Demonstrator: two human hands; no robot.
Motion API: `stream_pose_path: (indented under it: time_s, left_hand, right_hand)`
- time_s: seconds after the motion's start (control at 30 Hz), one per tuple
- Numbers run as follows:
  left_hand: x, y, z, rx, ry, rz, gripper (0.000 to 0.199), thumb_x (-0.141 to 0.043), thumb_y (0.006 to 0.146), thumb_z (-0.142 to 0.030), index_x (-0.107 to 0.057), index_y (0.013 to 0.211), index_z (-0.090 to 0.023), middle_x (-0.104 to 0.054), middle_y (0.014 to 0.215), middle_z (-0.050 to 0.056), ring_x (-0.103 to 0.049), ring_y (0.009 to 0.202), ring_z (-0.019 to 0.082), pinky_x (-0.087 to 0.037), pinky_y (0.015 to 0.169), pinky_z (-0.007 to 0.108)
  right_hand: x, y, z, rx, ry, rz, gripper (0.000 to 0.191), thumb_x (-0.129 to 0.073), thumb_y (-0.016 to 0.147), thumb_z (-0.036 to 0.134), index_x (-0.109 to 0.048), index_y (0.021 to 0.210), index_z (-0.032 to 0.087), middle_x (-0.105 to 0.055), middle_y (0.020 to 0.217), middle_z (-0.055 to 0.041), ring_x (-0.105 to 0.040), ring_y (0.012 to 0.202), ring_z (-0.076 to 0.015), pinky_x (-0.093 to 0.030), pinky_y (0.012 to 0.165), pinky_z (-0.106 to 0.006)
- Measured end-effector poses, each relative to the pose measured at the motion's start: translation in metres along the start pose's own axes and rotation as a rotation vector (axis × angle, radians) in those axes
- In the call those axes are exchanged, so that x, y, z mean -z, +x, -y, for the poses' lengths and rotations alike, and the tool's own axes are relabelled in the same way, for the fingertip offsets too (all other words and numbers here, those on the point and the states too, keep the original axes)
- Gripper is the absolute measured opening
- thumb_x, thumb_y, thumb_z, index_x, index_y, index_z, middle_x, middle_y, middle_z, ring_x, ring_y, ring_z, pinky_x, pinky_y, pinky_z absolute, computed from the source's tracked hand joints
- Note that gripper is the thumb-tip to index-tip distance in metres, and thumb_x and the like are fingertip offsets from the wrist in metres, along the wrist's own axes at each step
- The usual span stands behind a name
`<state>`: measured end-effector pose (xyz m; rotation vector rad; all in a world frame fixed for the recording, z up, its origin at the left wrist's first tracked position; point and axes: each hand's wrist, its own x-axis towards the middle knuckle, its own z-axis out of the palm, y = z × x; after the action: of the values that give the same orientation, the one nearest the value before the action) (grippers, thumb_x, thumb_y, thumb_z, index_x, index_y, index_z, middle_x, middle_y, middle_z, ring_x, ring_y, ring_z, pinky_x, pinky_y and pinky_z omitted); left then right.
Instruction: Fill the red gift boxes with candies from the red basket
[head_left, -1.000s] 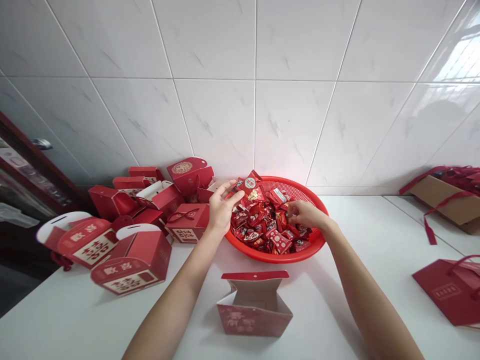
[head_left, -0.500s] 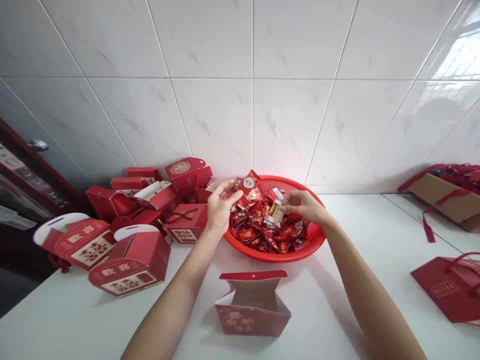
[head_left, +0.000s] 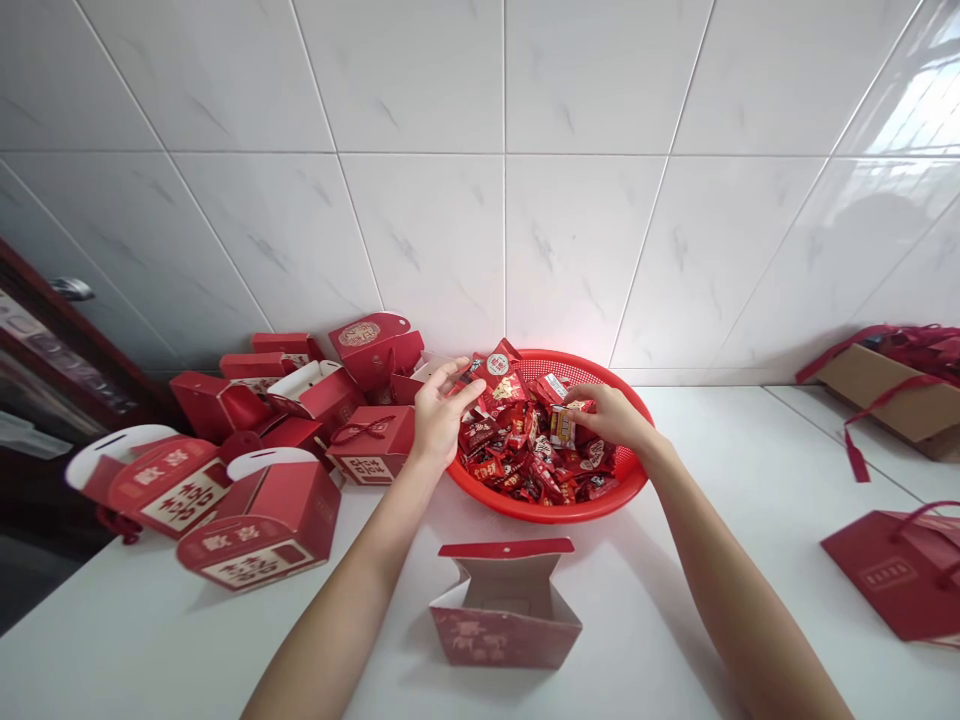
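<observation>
Marbled white wall tiles (head_left: 420, 90), white tabletop (head_left: 382, 645). Left hand (head_left: 437, 420) pinches glossy red plastic-wrapped packets (head_left: 502, 388) over the left side of the round red plastic basket (head_left: 551, 514). Right hand (head_left: 616, 415) has fingers bunched at a small yellow-and-clear packet (head_left: 561, 427) in the pile; can't tell if it's gripped. Packets look light, slick, probably crushable: take by sealed edges, gentle pinch. Open red cardboard box (head_left: 506, 640) sits in front of the basket.

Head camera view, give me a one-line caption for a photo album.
Two hands among red-wrapped sweets in a red basket, an open box waiting in front.
</observation>
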<state>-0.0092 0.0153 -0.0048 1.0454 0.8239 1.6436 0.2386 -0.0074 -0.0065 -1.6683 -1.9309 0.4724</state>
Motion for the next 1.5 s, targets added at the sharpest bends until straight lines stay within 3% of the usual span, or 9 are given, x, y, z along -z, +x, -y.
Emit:
stream_pose_path:
  time_s: [0.13, 0.27, 0.47, 0.6, 0.77, 0.97, 1.13, 1.33, 1.5]
  left_hand:
    - [0.000, 0.000, 0.001, 0.005, -0.013, -0.003, 0.053, -0.096, 0.049, -0.025, -0.075, 0.097, -0.019, -0.077, 0.105, 0.005, -0.072, 0.100, 0.023, -0.059, 0.090, 0.037]
    - [0.000, 0.000, 0.002, -0.009, 0.006, 0.003, 0.051, -0.095, 0.049, -0.026, -0.075, 0.096, -0.020, -0.077, 0.105, 0.005, -0.072, 0.099, 0.023, -0.059, 0.087, 0.035]
    - [0.001, 0.001, 0.003, -0.014, 0.021, 0.002, 0.052, -0.096, 0.048, -0.027, -0.076, 0.096, -0.019, -0.077, 0.103, 0.005, -0.072, 0.101, 0.024, -0.058, 0.089, 0.036]
    - [0.001, 0.001, 0.002, -0.003, 0.021, 0.000, 0.052, -0.095, 0.048, -0.026, -0.075, 0.096, -0.020, -0.077, 0.108, 0.006, -0.071, 0.104, 0.024, -0.059, 0.088, 0.035]
    - [0.001, 0.000, 0.002, -0.003, 0.039, 0.004, 0.052, -0.094, 0.050, -0.027, -0.075, 0.097, -0.019, -0.076, 0.110, 0.007, -0.070, 0.105, 0.025, -0.059, 0.086, 0.035]
    - [0.001, 0.000, 0.003, -0.002, 0.048, 0.006, 0.050, -0.093, 0.050, -0.027, -0.075, 0.096, -0.019, -0.075, 0.111, 0.007, -0.070, 0.107, 0.026, -0.058, 0.081, 0.032]
    - [0.000, 0.000, 0.003, -0.015, 0.048, 0.001, 0.052, -0.093, 0.049, -0.027, -0.075, 0.097, -0.019, -0.076, 0.110, 0.007, -0.070, 0.107, 0.026, -0.059, 0.083, 0.034]
    - [0.001, 0.001, 0.003, -0.026, 0.066, 0.015, 0.051, -0.093, 0.050, -0.027, -0.074, 0.098, -0.019, -0.077, 0.106, 0.007, -0.071, 0.107, 0.028, -0.060, 0.085, 0.036]
    - [0.001, 0.000, 0.002, -0.032, 0.078, 0.019, 0.051, -0.092, 0.051, -0.027, -0.074, 0.098, -0.019, -0.078, 0.108, 0.008, -0.072, 0.107, 0.028, -0.060, 0.085, 0.037]
  right_hand:
    - [0.017, -0.004, 0.008, -0.027, -0.104, 0.024, 0.017, -0.059, 0.090, 0.015, -0.072, 0.101, 0.019, -0.076, 0.112, -0.0102, -0.068, 0.106, -0.0274, -0.050, 0.089, -0.036]
    - [0.035, -0.013, 0.009, -0.036, -0.144, 0.216, 0.021, -0.073, 0.076, 0.014, -0.075, 0.095, 0.023, -0.077, 0.099, -0.0045, -0.069, 0.092, -0.0248, -0.051, 0.075, -0.031]
    - [0.027, -0.013, -0.004, -0.086, -0.161, 0.424, 0.035, -0.074, 0.056, 0.000, -0.079, 0.079, 0.026, -0.075, 0.084, -0.0014, -0.068, 0.077, -0.0225, -0.048, 0.062, -0.028]
    - [0.017, -0.005, -0.005, -0.040, -0.082, 0.431, 0.012, -0.071, 0.072, 0.012, -0.071, 0.066, 0.022, -0.070, 0.069, -0.0011, -0.063, 0.067, -0.0188, -0.047, 0.062, -0.029]
    - [0.018, -0.003, 0.002, -0.005, 0.108, 0.387, 0.025, -0.053, 0.093, 0.031, -0.060, 0.071, 0.022, -0.064, 0.064, -0.0004, -0.062, 0.055, -0.0179, -0.050, 0.054, -0.030]
    - [0.021, -0.007, 0.006, 0.033, 0.289, 0.439, 0.036, -0.053, 0.097, 0.050, -0.061, 0.077, 0.021, -0.071, 0.071, -0.0024, -0.067, 0.058, -0.0182, -0.053, 0.053, -0.030]
    - [0.020, -0.005, 0.004, 0.079, 0.249, 0.491, 0.024, -0.056, 0.094, 0.039, -0.067, 0.087, 0.018, -0.073, 0.087, -0.0035, -0.072, 0.063, -0.0179, -0.046, 0.049, -0.025]
    - [0.013, -0.005, 0.007, 0.095, 0.103, 0.530, 0.009, -0.063, 0.087, 0.025, -0.070, 0.088, 0.019, -0.070, 0.084, -0.0020, -0.069, 0.070, -0.0174, -0.052, 0.062, -0.027]
    - [0.004, -0.007, 0.011, 0.054, -0.022, 0.527, 0.033, -0.067, 0.077, 0.012, -0.075, 0.107, 0.022, -0.073, 0.090, -0.0026, -0.067, 0.073, -0.0186, -0.051, 0.064, -0.027]
